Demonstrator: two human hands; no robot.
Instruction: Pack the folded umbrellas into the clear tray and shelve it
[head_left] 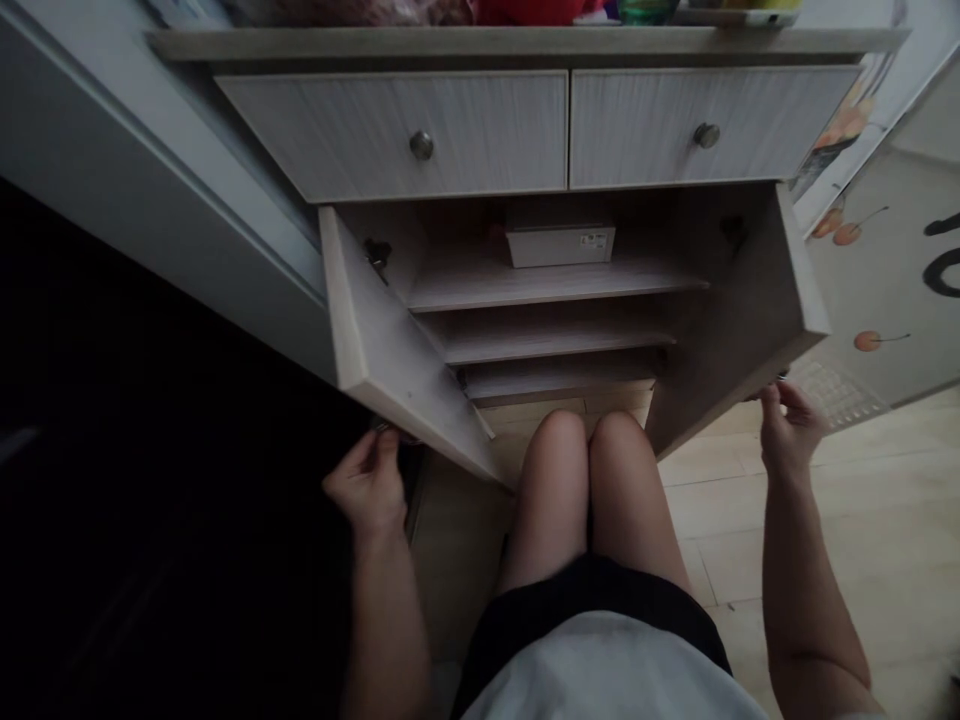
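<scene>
Both doors of a pale wooden cabinet stand open. My left hand (369,482) is closed at the outer side of the left door (412,360), its fingers pinched on a knob that is mostly hidden. At the outer side of the right door (739,320), my right hand (787,425) pinches a small metal knob (782,376). Between the doors are several shelves, and a white box (561,245) with a label sits on the top shelf (555,283).
Two shut drawers with round knobs (421,146) lie above the doors. Various items, one of them red (525,12), rest on the cabinet top (525,42). My knees are close to the lower shelves. A panel with cherry pictures (900,300) stands at the right.
</scene>
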